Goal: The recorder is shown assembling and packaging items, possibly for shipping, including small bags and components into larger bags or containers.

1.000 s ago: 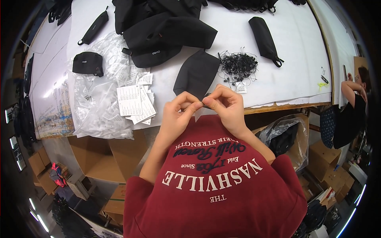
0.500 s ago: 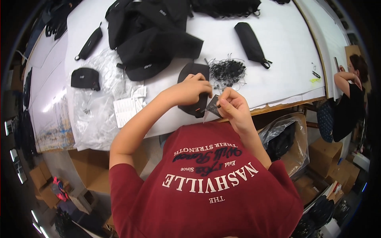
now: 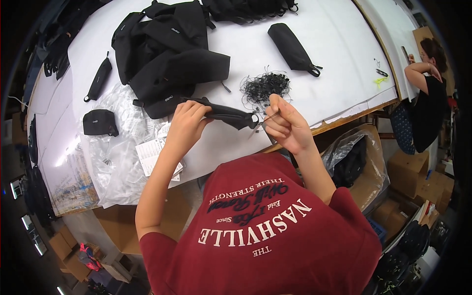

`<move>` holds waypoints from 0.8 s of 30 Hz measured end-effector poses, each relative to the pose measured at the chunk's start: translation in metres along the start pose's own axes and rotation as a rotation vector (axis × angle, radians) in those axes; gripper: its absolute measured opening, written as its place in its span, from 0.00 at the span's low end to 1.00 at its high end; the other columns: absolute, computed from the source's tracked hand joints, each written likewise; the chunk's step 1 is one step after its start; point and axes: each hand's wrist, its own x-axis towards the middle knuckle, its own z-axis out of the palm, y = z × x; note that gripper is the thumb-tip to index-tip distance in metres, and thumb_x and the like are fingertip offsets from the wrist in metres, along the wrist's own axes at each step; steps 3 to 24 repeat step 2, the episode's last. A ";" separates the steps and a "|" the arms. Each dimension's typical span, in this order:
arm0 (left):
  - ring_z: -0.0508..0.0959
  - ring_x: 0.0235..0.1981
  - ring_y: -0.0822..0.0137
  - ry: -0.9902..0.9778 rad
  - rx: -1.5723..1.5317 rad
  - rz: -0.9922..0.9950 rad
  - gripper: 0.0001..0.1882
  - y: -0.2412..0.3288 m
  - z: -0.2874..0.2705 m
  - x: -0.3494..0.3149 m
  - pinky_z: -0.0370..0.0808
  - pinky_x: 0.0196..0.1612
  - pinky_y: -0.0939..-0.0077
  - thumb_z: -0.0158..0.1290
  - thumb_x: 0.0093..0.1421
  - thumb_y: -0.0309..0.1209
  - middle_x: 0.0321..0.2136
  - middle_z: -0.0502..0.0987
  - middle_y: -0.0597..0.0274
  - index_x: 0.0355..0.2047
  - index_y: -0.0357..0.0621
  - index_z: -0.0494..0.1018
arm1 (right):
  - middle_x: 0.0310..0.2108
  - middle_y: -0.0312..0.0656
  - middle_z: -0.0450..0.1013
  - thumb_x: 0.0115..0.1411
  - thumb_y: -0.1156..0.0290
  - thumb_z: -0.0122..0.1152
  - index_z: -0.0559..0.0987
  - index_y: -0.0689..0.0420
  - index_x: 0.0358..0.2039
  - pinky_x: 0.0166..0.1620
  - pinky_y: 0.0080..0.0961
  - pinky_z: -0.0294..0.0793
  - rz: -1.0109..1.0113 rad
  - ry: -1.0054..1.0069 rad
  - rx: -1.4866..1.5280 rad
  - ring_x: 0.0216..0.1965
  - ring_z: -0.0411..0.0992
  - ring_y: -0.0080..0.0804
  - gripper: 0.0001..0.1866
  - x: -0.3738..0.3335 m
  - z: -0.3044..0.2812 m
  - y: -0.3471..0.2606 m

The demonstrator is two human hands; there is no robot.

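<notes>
A slim black fabric pouch (image 3: 231, 117) is held above the near table edge, turned narrow side up. My left hand (image 3: 188, 123) is closed around its left end. At the pouch's right end is a small loop, close to the fingers of my right hand (image 3: 290, 125). That hand is closed in a pinch on a dark hang tag (image 3: 255, 130), which shows almost edge-on; its cord is too fine to follow. Just beyond lies a tangled heap of black tag cords (image 3: 265, 89). A pile of black bags (image 3: 167, 64) sits to the left of it.
Clear plastic bags (image 3: 115, 162) and white printed labels (image 3: 151, 155) lie at left, near a small black pouch (image 3: 100, 122). Another black pouch (image 3: 292, 48) rests at far right. Below the table edge stands a plastic-lined carton (image 3: 371, 169). A co-worker (image 3: 427, 98) is at right.
My left hand has lifted the pouch off the table and moved left, turning the pouch sideways. My right hand still pinches the tag, now turned edge-on. The view has shifted slightly.
</notes>
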 end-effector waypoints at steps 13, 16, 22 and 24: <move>0.69 0.46 0.59 -0.061 0.007 -0.013 0.12 -0.005 0.004 -0.001 0.63 0.51 0.62 0.59 0.48 0.25 0.37 0.74 0.58 0.35 0.44 0.74 | 0.16 0.26 0.53 0.67 0.65 0.47 0.67 0.57 0.32 0.18 0.11 0.49 0.005 0.009 0.011 0.14 0.46 0.12 0.10 0.000 0.001 0.001; 0.69 0.46 0.59 -0.061 0.007 -0.013 0.12 -0.005 0.004 -0.001 0.63 0.51 0.62 0.59 0.48 0.25 0.37 0.74 0.58 0.35 0.44 0.74 | 0.16 0.26 0.53 0.67 0.65 0.47 0.67 0.57 0.32 0.18 0.11 0.49 0.005 0.009 0.011 0.14 0.46 0.12 0.10 0.000 0.001 0.001; 0.69 0.46 0.59 -0.061 0.007 -0.013 0.12 -0.005 0.004 -0.001 0.63 0.51 0.62 0.59 0.48 0.25 0.37 0.74 0.58 0.35 0.44 0.74 | 0.16 0.26 0.53 0.67 0.65 0.47 0.67 0.57 0.32 0.18 0.11 0.49 0.005 0.009 0.011 0.14 0.46 0.12 0.10 0.000 0.001 0.001; 0.69 0.46 0.59 -0.061 0.007 -0.013 0.12 -0.005 0.004 -0.001 0.63 0.51 0.62 0.59 0.48 0.25 0.37 0.74 0.58 0.35 0.44 0.74 | 0.16 0.26 0.53 0.67 0.65 0.47 0.67 0.57 0.32 0.18 0.11 0.49 0.005 0.009 0.011 0.14 0.46 0.12 0.10 0.000 0.001 0.001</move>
